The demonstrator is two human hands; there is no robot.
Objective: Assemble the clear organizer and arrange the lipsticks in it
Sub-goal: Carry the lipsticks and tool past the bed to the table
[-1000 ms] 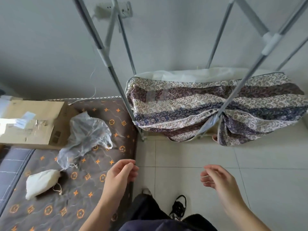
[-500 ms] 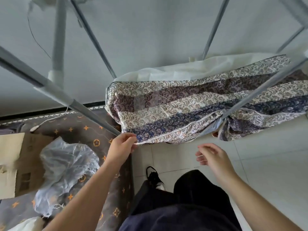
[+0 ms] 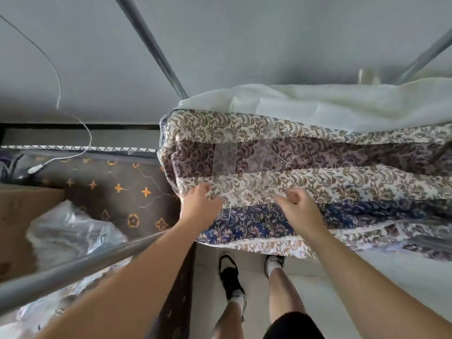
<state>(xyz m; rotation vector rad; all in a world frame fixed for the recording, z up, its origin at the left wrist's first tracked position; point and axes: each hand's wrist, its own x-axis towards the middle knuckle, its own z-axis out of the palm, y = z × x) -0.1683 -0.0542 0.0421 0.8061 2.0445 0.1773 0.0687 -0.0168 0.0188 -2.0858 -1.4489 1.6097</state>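
Observation:
Clear organizer panels [image 3: 224, 159] lie flat on a folded patterned quilt [image 3: 330, 182] and are hard to see against its print. A second clear panel [image 3: 263, 155] lies just right of the first. Another faint clear panel [image 3: 226, 212] shows between my hands. My left hand [image 3: 201, 205] rests on the quilt at that panel's left edge, fingers bent down; its grip is hidden. My right hand [image 3: 299, 207] is curled, fingertips pinched at the panel's right end. No lipsticks are in view.
Grey metal rack poles cross the view, one [image 3: 73, 267] low over my left forearm and one [image 3: 156, 47] rising behind. At the left a brown star-print mattress [image 3: 117, 192] holds a cardboard box [image 3: 22, 223] and a crumpled plastic bag [image 3: 71, 233]. My feet stand on pale floor tiles [image 3: 396, 277].
I have stood up and stepped toward the quilt. Both hands moved forward from open in the air to resting on the quilt by the clear panels, and the right hand has curled.

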